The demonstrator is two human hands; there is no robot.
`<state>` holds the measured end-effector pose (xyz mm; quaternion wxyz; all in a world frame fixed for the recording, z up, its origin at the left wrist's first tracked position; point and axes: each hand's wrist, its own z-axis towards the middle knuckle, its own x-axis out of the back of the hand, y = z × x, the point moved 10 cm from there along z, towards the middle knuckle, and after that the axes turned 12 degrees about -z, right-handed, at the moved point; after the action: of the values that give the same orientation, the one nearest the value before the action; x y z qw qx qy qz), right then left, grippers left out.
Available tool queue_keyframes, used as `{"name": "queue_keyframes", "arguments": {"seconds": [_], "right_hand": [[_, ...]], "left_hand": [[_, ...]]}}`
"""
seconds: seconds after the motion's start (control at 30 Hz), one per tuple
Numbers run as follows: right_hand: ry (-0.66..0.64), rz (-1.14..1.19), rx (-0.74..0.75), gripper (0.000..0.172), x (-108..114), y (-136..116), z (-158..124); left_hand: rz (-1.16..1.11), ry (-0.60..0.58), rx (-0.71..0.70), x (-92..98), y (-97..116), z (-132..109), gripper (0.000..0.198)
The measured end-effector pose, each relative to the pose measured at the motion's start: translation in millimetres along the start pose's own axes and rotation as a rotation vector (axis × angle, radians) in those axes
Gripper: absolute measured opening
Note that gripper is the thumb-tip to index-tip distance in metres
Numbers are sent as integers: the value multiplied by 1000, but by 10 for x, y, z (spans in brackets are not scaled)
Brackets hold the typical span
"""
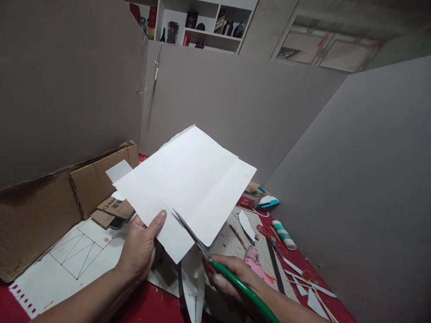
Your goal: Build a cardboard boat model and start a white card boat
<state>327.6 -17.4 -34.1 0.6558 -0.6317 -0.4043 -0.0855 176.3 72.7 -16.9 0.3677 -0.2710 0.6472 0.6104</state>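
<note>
A sheet of white paper [195, 175] is held up in front of me, tilted, with a cut running in from its near edge. My left hand [143, 240] grips its lower left part, thumb on top and fingers underneath. In my right hand [232, 280] is a pair of green-handled scissors [242, 287], their blades at the cut and pointing up and left into the paper. Below the scissors lies a folded white paper piece [193, 287], partly hidden by my hands and the sheet.
Left on the red table [144, 305] are a line drawing [81, 255] and brown cardboard [101, 184]. To the right lie red-handled scissors [266, 231], a green-and-white tube [283, 234], a pink glue gun [256, 264], thin sticks and paper scraps [316, 303]. Grey panels [215, 98] enclose the table.
</note>
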Motion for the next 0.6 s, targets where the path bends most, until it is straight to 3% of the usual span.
{"name": "queue_keyframes", "arguments": {"seconds": [0.23, 0.33, 0.5, 0.6], "right_hand": [[31, -18, -3, 37, 7, 92, -17], [31, -19, -3, 40, 17, 45, -20], [13, -61, -161, 46, 58, 95, -126], [48, -148, -176, 55, 129, 75, -191]], "left_hand": [[23, -26, -7, -7, -14, -27, 46], [28, -38, 0, 0, -27, -39, 44], [54, -63, 4, 5, -24, -38, 43], [156, -59, 5, 22, -19, -61, 43]]}}
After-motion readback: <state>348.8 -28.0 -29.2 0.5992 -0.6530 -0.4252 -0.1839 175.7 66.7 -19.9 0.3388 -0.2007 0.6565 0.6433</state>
